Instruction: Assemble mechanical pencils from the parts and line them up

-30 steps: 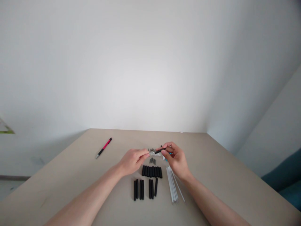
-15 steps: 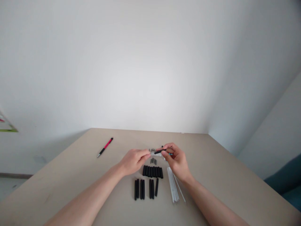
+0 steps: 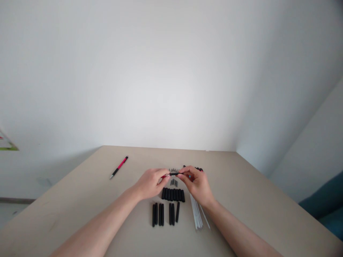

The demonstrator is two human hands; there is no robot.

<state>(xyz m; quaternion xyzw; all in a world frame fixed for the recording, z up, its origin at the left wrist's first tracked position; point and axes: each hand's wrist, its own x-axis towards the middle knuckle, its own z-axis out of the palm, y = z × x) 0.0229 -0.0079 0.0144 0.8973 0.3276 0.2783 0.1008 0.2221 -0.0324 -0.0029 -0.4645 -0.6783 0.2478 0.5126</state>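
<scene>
My left hand [image 3: 155, 182] is closed in a pinch on a red pen barrel [image 3: 164, 176], most of which the fingers hide. From the other side, my right hand [image 3: 195, 182] pinches a black pen grip [image 3: 174, 174]. The grip lies level between the two hands, its left end against the barrel's end at the left fingertips. I cannot tell how far one is over the other. Just below are small metal springs [image 3: 174, 182] and a row of short black grips [image 3: 173, 195]. Nearer to me, several longer black tubes [image 3: 161, 214] lie side by side in small groups.
Thin white pen refills [image 3: 196, 213] lie by my right forearm. A whole red and black pen [image 3: 119, 167] rests on the left of the beige table [image 3: 139, 159]. Small metal pieces [image 3: 173, 170] and dark parts [image 3: 199, 169] sit behind my hands. A wall rises behind.
My right hand has moved slightly left, bringing the black grip up to the piece in my left hand. Red now shows at the left fingers. The grip is now nearly level.
</scene>
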